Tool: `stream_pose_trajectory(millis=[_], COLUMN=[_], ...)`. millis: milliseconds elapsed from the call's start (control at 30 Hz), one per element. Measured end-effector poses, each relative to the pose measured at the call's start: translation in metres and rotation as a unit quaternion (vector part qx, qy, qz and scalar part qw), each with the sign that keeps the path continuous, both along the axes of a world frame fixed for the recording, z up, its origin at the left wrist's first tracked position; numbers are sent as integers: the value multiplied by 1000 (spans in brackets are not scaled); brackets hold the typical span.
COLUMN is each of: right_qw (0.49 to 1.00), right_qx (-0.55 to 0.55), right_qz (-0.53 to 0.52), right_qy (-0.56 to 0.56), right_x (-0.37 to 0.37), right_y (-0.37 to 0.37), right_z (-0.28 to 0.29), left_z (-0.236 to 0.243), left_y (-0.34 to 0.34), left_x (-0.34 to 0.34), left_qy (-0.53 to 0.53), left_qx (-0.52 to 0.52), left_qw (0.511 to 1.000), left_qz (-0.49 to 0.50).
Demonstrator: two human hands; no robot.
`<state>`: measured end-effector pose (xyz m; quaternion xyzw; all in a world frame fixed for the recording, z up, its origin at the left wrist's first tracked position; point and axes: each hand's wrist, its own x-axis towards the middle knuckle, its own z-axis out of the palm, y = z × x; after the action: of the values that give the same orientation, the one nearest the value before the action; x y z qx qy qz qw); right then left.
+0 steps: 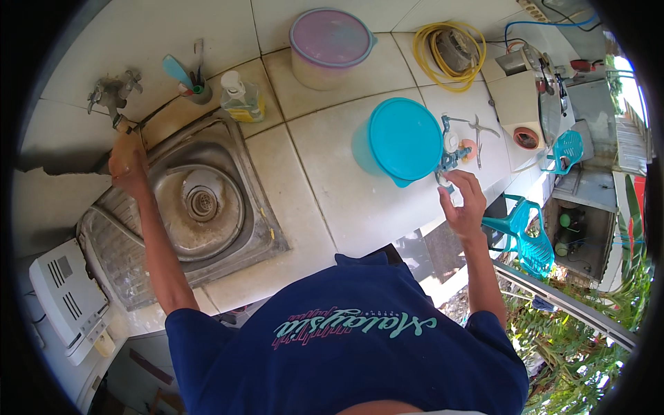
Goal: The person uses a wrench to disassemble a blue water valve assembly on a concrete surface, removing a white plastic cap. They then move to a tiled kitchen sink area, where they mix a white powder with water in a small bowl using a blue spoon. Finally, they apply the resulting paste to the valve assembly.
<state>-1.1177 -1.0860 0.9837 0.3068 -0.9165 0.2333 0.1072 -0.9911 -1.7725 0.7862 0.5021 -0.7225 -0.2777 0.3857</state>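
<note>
My left hand [128, 163] is stretched up over the back left of the sink, just below the spout of the wall tap [108, 93]. Its fingers are bunched near the spout, but their grip is not plain. On the right, my right hand [465, 202] has its thumb and fingers curled at a small pale piece that I cannot make out. This is at the near end of a cluster of blue-grey metal parts [453, 158]. Beside them stands a round tub with a turquoise lid [404, 138]. Pliers [478, 131] lie just beyond the parts.
The steel sink [259, 207] has a grey hose coiled round its drain [202, 203]. Behind it stand a soap bottle [242, 100] and a brush cup [200, 93]. A purple-lidded tub [330, 38], coiled yellow hose [420, 52] and beige machine [512, 104] line the back. Turquoise chairs [529, 232] stand right.
</note>
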Motion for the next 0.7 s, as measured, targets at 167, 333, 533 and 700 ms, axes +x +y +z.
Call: stream_pose_trajectory(millis=[167,333,533,700], right_qw=[978,969,964,956], right_qx=[173,169,147,141], right_qz=[115,177,206,234], right_qy=[14,41,86,110], right_x=[-6,-24,-28,-40], right_y=[-20,-9,-8,-5], right_z=[-19,-52,-56,-56], left_z=[75,70,58,44], left_y=[232,385,455,466], left_x=[25,46,40,42], left_qy=[286,284,254,264], left_qx=[429,808,896,899], left_qw=[826,480,337,334], left_qz=[-227,-191,-139,-104])
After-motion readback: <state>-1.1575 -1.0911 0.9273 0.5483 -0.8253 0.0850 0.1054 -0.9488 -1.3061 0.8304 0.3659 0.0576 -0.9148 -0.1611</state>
